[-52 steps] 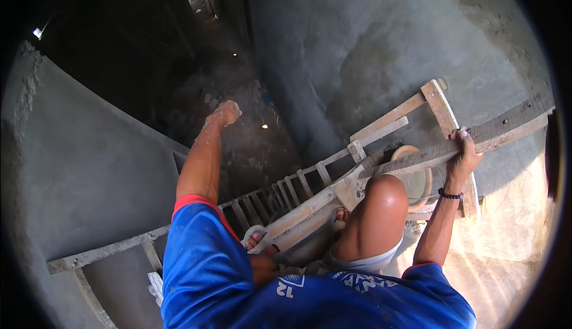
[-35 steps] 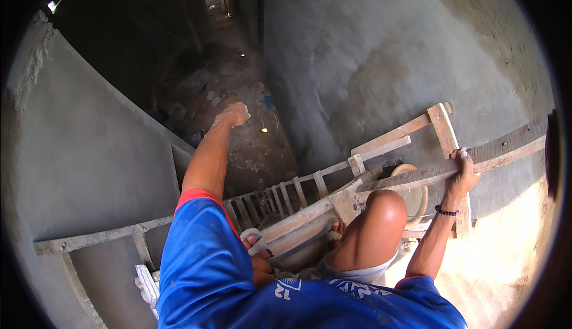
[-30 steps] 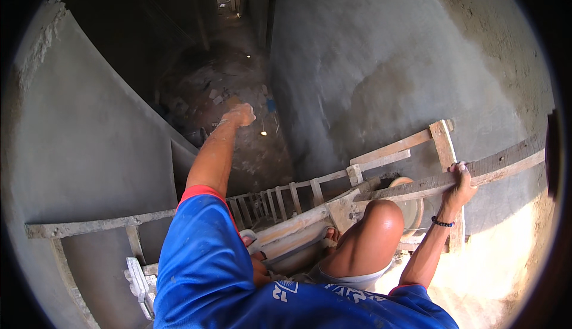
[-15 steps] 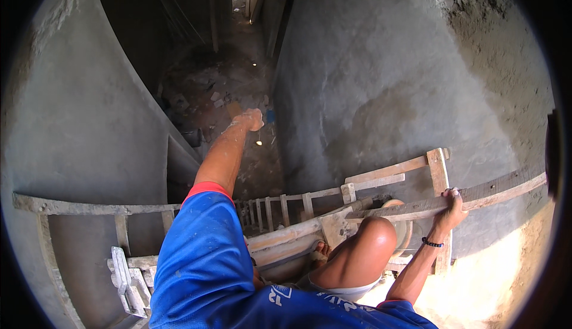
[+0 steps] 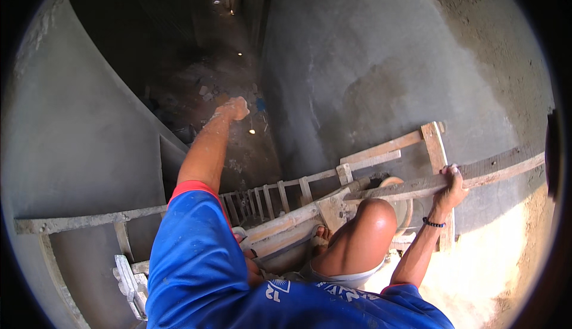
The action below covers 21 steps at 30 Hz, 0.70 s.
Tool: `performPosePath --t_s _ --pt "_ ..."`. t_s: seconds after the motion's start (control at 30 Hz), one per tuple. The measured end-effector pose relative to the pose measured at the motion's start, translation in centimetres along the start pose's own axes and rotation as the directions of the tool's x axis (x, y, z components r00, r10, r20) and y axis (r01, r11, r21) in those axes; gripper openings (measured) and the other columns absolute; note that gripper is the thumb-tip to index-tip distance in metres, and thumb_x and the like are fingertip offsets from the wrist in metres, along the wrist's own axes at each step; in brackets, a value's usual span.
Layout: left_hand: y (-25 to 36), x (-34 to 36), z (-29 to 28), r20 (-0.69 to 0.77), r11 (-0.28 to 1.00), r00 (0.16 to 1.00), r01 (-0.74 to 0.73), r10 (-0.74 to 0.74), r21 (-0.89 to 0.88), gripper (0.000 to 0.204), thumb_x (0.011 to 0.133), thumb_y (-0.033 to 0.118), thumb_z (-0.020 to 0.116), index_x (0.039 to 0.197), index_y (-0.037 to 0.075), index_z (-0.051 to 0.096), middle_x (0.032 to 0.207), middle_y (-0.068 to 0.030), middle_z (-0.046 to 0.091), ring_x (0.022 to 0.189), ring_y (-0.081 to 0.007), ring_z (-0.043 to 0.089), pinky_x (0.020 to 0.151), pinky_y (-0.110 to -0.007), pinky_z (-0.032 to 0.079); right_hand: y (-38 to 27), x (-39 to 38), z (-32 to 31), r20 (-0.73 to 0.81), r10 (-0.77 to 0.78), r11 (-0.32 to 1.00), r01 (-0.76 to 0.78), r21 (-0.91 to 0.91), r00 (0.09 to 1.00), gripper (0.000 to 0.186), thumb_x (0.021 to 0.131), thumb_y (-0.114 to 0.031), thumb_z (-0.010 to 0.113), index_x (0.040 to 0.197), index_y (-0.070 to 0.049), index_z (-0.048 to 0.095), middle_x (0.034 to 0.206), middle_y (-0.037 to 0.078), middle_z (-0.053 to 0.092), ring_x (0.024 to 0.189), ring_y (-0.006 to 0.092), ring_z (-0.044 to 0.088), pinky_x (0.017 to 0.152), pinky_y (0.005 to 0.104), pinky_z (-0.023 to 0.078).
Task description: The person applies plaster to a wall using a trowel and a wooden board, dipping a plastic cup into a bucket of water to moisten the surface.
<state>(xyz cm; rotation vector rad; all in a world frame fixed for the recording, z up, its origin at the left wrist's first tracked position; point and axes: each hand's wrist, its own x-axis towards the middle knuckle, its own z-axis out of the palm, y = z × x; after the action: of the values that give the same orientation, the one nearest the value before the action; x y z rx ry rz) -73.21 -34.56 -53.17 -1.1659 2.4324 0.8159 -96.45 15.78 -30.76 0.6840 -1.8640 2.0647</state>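
Observation:
My left hand (image 5: 233, 109), smeared with pale plaster or cement, reaches out over the drop ahead. Its fingers are curled into a closed fist, and whatever may be inside them is hidden. My right hand (image 5: 451, 190) is wrapped round the edge of a long wooden plank (image 5: 494, 170) at the right, near an upright wooden post (image 5: 435, 144). A dark beaded bracelet (image 5: 434, 223) circles that wrist. Below me, my bent bare knee (image 5: 376, 217) comes up against the plank, and my sandalled foot (image 5: 322, 234) rests by the timbers.
A wooden ladder-like frame (image 5: 89, 221) crosses below me, with a rough timber beam (image 5: 286, 224) beside it. Smooth grey plastered walls (image 5: 369, 61) rise on both sides. Far below, the dim floor (image 5: 217, 73) holds scattered debris and a small blue thing (image 5: 261, 104).
My left fist has shifted slightly left and up in the picture as the view tilts a little. My right hand keeps its hold on the plank.

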Motion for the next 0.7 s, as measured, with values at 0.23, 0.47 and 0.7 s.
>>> performPosePath --t_s 0.23,0.47,0.7 --pt "0.8 -1.7 -0.4 0.005 0.996 0.996 -0.09 0.09 -0.017 0.035 0.093 0.024 0.051 0.1 -0.008 0.063 0.084 -0.0229 0.066 0.076 -0.0329 0.067 0.077 -0.044 0.049 0.6 0.1 0.6 0.015 0.01 0.999 -0.01 0.048 1.0 0.013 0.079 -0.003 0.062 0.088 0.005 0.057 0.08 0.012 0.059 0.068 0.0201 0.059 0.065 0.0353 0.05" --pt "2.2 4.0 2.7 0.123 0.986 0.987 -0.118 0.104 0.12 0.029 0.093 0.023 0.052 0.099 -0.003 0.062 0.077 -0.0171 0.063 0.069 -0.0274 0.063 0.07 -0.042 0.048 -0.4 -0.4 0.6 0.039 0.024 0.997 -0.026 0.072 0.999 0.019 0.078 -0.002 0.061 0.094 0.004 0.053 0.083 0.013 0.058 0.071 0.0232 0.058 0.068 0.0385 0.05" --pt "8.6 6.2 6.7 0.282 0.984 0.951 -0.157 0.128 0.084 0.031 0.094 0.029 0.052 0.104 0.003 0.064 0.089 -0.0177 0.066 0.089 -0.0305 0.065 0.079 -0.045 0.047 -0.9 -2.6 -0.2 0.11 0.016 0.994 -0.027 0.106 0.994 0.027 0.077 -0.006 0.06 0.102 -0.002 0.051 0.084 0.014 0.055 0.075 0.026 0.054 0.072 0.0429 0.045"
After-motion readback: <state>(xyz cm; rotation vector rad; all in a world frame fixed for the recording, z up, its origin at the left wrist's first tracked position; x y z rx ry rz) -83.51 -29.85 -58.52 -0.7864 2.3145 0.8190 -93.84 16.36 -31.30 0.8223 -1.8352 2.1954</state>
